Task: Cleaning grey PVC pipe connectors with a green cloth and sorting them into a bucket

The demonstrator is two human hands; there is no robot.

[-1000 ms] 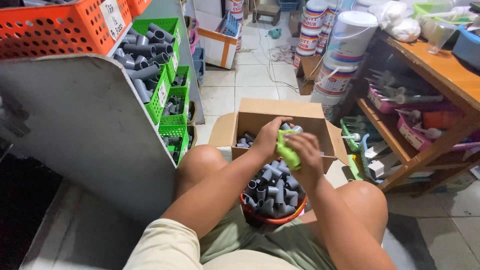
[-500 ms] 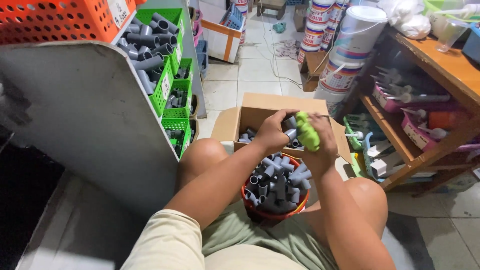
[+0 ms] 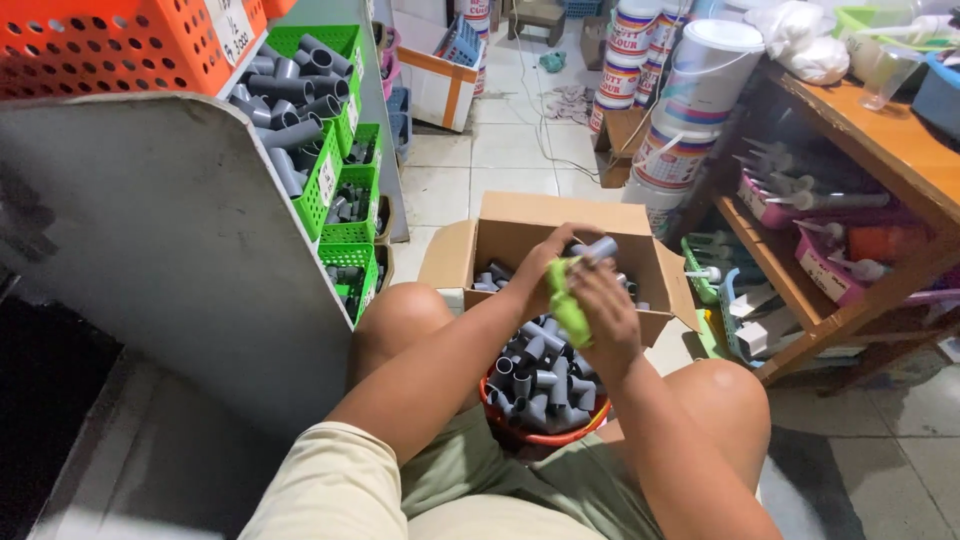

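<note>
My left hand (image 3: 551, 262) grips a grey pipe fitting (image 3: 598, 248) above the open cardboard box (image 3: 520, 222). My right hand (image 3: 605, 310) holds a green cloth (image 3: 566, 300) pressed against that fitting. Below both hands, between my knees, sits an orange bucket (image 3: 540, 436) heaped with several grey pipe fittings (image 3: 540, 375). More grey fittings lie inside the cardboard box.
A grey shelf unit (image 3: 170, 250) on the left holds green baskets (image 3: 348, 205) of grey fittings and an orange basket (image 3: 110, 45) on top. Paint buckets (image 3: 690, 90) stand on the tiled floor behind. A wooden shelf (image 3: 860, 150) with pink trays is at the right.
Both hands shifted slightly over the box. The green cloth moved from the top of the fitting down to its near side, and the fitting's open end now shows.
</note>
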